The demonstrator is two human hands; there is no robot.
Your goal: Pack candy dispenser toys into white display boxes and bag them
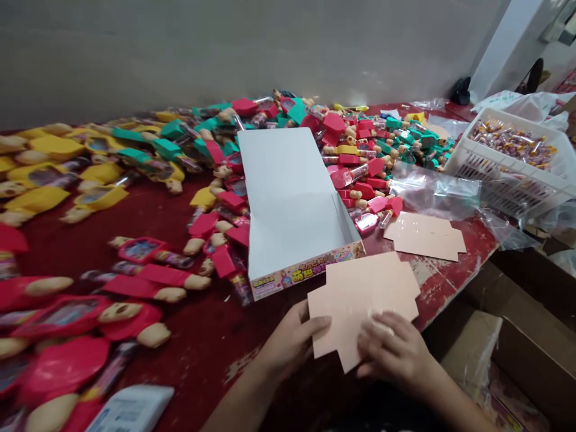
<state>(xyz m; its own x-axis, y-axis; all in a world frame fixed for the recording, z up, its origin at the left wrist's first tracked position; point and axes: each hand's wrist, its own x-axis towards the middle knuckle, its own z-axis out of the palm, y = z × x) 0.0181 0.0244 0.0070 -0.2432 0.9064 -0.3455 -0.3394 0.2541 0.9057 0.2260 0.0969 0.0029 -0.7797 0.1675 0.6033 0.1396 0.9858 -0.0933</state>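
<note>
Peach card (360,306), die-cut and flat, held over the front edge of the red tabletop (202,372), just beside the printed front of an open white box (292,204). Left hand (292,342) closed on the card's left edge; right hand (391,351) curled over its lower right side, both grasping and neither released. Progress as far as shown: box set up, its long white panel raised behind a low printed front, with nothing visible inside; card unfolded; second card (425,236) lying flat on the tabletop, right of the box. Around the box, loose heaps of red, green and yellow toy packs (355,150) with clear tubes, spread across the tabletop on both sides and behind. Farther right, a white plastic crate (508,174) filled with small tubes (513,144), and a crumpled clear bag (434,189) beside it. Lower right, below the tabletop, an open cardboard carton (504,336), its contents hard to make out.
</note>
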